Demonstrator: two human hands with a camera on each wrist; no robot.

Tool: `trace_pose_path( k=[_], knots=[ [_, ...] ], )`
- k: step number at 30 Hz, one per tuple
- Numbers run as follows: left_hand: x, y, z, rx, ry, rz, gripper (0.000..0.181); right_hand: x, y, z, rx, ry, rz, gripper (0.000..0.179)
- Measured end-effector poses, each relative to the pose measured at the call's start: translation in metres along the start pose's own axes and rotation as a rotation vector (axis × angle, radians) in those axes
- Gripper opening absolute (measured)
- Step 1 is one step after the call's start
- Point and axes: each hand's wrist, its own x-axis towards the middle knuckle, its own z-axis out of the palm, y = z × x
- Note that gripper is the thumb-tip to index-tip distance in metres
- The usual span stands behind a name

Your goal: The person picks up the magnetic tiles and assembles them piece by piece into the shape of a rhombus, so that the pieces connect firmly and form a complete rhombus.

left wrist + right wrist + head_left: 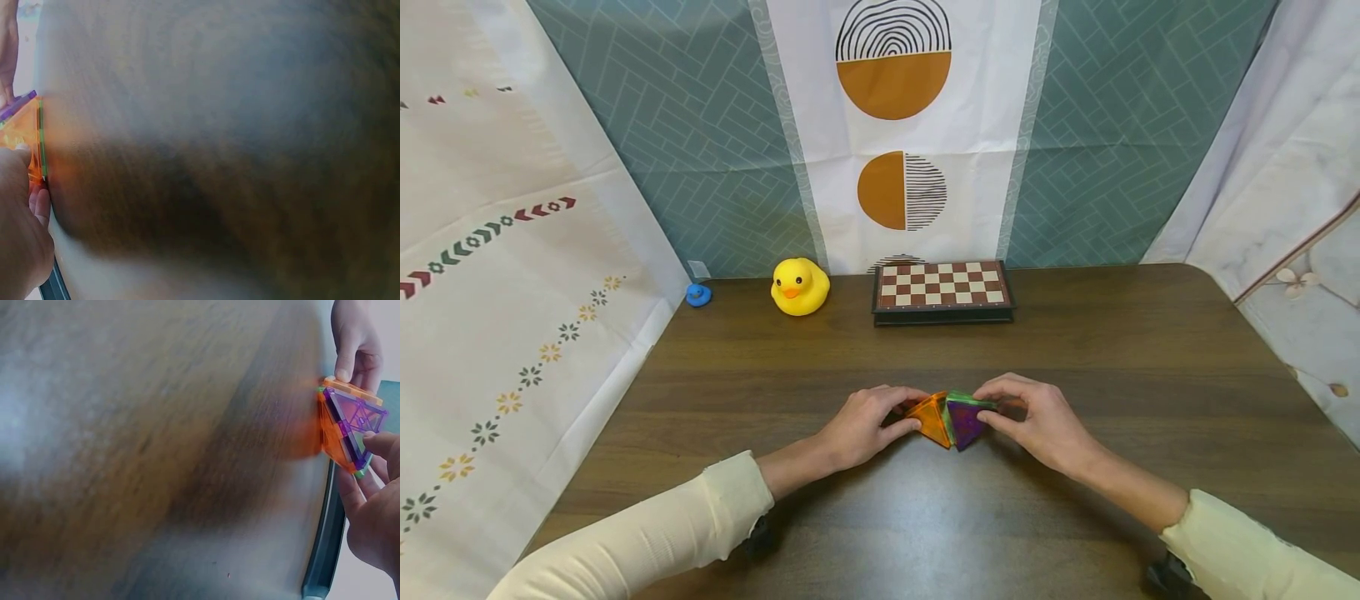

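Observation:
My left hand pinches a translucent orange triangular magnetic tile between thumb and fingers over the middle of the table. Opposite it, my right hand grips a purple triangular magnetic tile, its thumb on the near face. Green edging shows behind and between these two. In the right wrist view the purple tile stands close against orange pieces, with an orange panel on the table side. The left wrist view catches the orange tile at its left edge, partly hidden by the hand.
A folded chessboard box lies at the table's back edge. To its left sit a yellow rubber duck and a small blue duck. Patterned cloths hang behind and along both sides of the wooden table.

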Motion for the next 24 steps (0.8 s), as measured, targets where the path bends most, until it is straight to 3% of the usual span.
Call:
trace_pose_path(
  k=[7, 24],
  knots=[
    [0.0000, -0.0003, -0.0003, 0.005, 0.003, 0.009, 0.037, 0.0025, -0.0027, 0.0041, 0.039, 0.021, 0.001, 0.028],
    [-0.0002, 0.0012, -0.0004, 0.009, 0.015, 0.014, 0.036, 0.0024, -0.0013, 0.0080, 0.072, -0.067, 0.050, 0.038]
  ],
)
